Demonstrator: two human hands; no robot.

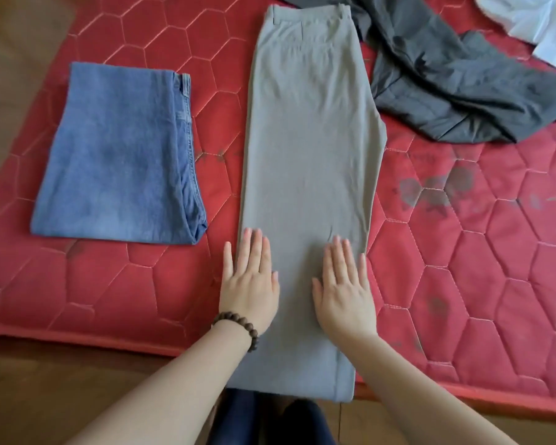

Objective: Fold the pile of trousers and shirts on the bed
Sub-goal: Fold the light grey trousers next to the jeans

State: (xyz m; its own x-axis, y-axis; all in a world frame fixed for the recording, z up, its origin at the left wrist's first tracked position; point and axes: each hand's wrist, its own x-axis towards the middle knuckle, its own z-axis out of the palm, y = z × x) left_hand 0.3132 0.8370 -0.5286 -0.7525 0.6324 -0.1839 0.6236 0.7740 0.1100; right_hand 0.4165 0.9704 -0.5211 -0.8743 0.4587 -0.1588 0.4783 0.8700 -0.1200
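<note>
A pair of grey trousers (308, 162) lies lengthwise down the middle of the red quilted mattress (482, 284), one leg laid over the other, the waistband at the far end and the hems hanging just past the near edge of the mattress; the cloth lies mostly flat, with faint creases near the lower part. Both of the person's hands rest palm-down on the lower legs of the trousers, fingers straight and spread, gripping nothing; the left hand (249, 284) sits at the left edge of the cloth, its little finger on the mattress beside it; the right hand (344, 292) lies flat near the right edge. A bracelet of dark wooden beads (238, 327) circles the left wrist; both forearms are bare.

To the left of the trousers, apart from them, a pair of blue jeans (119, 155) lies folded into a neat rectangle on the mattress, its stitched seam edge facing the grey pair. To the far right, a dark grey garment (456, 85) lies crumpled and unfolded, one part of it just touching the upper right of the grey trousers; beyond it, in the far right corner, a white garment (533, 24) lies rumpled. The mattress bears dark stains (434, 191) right of the trousers; brown wooden floor (29, 396) shows along its near edge.
</note>
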